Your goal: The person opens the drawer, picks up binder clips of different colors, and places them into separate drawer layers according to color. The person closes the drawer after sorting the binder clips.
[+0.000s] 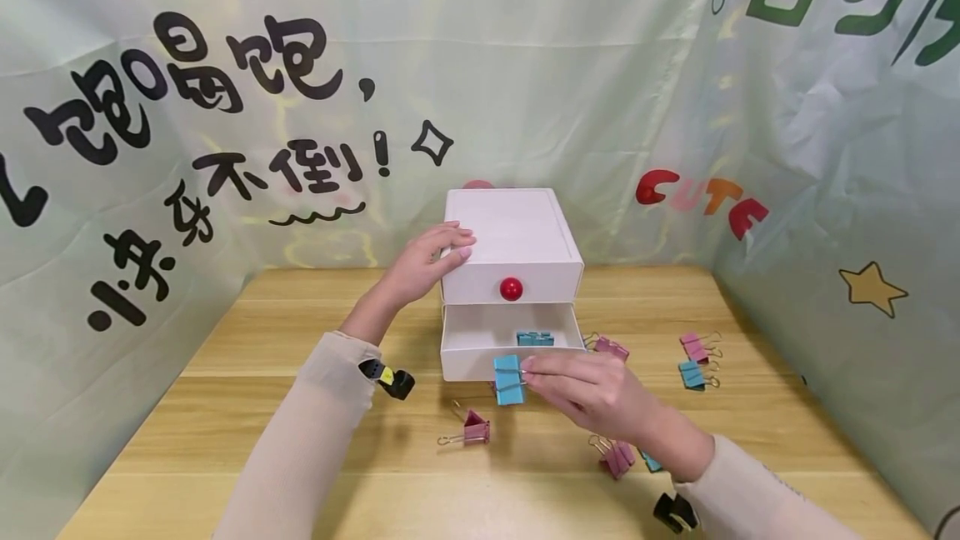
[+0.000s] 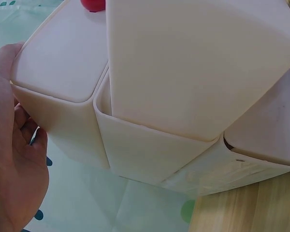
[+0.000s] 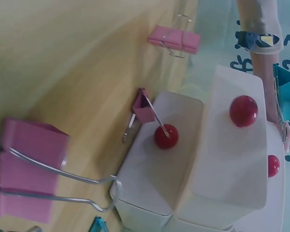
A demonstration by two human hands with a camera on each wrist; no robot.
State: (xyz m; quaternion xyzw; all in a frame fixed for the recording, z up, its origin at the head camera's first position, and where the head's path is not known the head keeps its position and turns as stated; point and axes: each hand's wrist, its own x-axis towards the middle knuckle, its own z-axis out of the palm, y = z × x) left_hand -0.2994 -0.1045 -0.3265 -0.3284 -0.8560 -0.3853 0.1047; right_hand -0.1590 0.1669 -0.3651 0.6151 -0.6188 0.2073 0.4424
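Note:
A small white drawer box (image 1: 517, 232) stands at the middle of the wooden table. Its top drawer is closed, with a red knob (image 1: 511, 288). The lower drawer (image 1: 465, 352) is pulled out and has a blue binder clip (image 1: 535, 338) inside. My left hand (image 1: 457, 244) grips the box's top left corner, fingers on the lid and thumb on the front; the left wrist view shows the palm (image 2: 14, 164) beside the box (image 2: 183, 72). My right hand (image 1: 528, 369) pinches another blue binder clip (image 1: 509, 379) (image 3: 287, 94) just in front of the open drawer's front wall.
Loose clips lie on the table (image 1: 300, 457): a pink one (image 1: 474, 428) in front of the box, a pink one (image 1: 611, 347) right of the drawer, a pink (image 1: 700, 346) and blue (image 1: 694, 375) pair farther right, and pink (image 1: 617, 457) and blue (image 1: 651, 462) ones under my right wrist. Printed cloth walls (image 1: 112, 190) enclose three sides.

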